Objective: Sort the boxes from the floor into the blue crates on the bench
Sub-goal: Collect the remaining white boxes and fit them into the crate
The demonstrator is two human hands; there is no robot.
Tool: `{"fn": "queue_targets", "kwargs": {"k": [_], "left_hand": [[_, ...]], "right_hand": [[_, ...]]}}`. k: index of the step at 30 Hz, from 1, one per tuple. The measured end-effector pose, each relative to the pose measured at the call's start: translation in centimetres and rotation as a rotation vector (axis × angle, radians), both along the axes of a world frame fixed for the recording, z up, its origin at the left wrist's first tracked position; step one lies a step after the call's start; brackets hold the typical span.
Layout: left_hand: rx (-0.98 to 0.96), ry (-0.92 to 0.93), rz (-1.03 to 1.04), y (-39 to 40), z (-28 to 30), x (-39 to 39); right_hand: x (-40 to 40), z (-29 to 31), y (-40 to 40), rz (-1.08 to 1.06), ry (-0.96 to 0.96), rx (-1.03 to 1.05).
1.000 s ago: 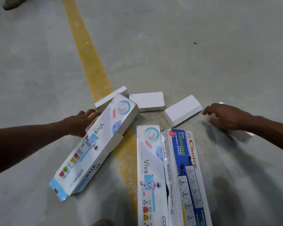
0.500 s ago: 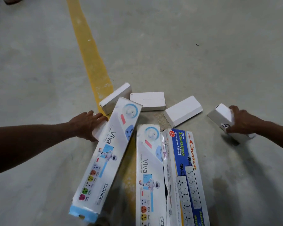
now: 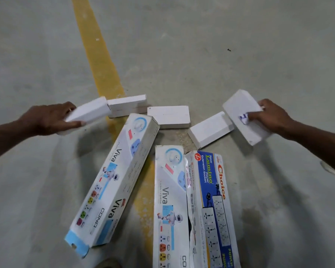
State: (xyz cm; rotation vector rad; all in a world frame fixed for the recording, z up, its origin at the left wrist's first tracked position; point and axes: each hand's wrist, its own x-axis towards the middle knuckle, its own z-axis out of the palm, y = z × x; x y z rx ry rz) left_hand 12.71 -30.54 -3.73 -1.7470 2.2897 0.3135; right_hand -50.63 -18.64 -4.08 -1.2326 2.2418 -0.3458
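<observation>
My left hand (image 3: 46, 118) grips a small white box (image 3: 89, 113) lifted off the floor at the left. My right hand (image 3: 271, 118) grips another small white box (image 3: 242, 111), tilted and raised at the right. Three more small white boxes lie on the floor between them: one (image 3: 128, 105) on the yellow line, one (image 3: 168, 116) in the middle, one (image 3: 209, 129) to the right. Nearer me lie three long boxes: a slanted Viva box (image 3: 114, 182), a second Viva box (image 3: 170, 206) and a blue Choice box (image 3: 213, 206) side by side. No crate or bench is in view.
The grey concrete floor (image 3: 220, 55) carries a yellow painted line (image 3: 97, 55) running from the top toward me under the boxes. A small dark speck (image 3: 229, 49) lies far right. Part of a foot (image 3: 108, 264) shows at the bottom edge.
Both hands have lifted their small white boxes off the floor. The left hand pulled its box out from beside the slanted Viva box, which shifted. The right box rose and tilted.
</observation>
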Motion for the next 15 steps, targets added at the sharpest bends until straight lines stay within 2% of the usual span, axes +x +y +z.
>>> {"fn": "queue_targets", "kwargs": {"k": [3,7,11,15], "left_hand": [[-0.109,0.195,0.098,-0.3,0.4,-1.2],[-0.156,0.335,0.1,-2.0,1.0,-5.2],[-0.112,0.261,-0.084,-4.6,1.7,-8.7],[0.036,0.103,-0.166,-5.6,0.1,-11.6]], "right_hand": [[2.4,0.0,-1.5,0.102,-0.249,0.01],[5.0,-0.2,-3.1,0.435,-0.225,0.149],[6.9,-0.4,-4.8,0.708,-0.077,0.272],[7.6,-1.2,-6.4,0.761,0.022,0.32]]}}
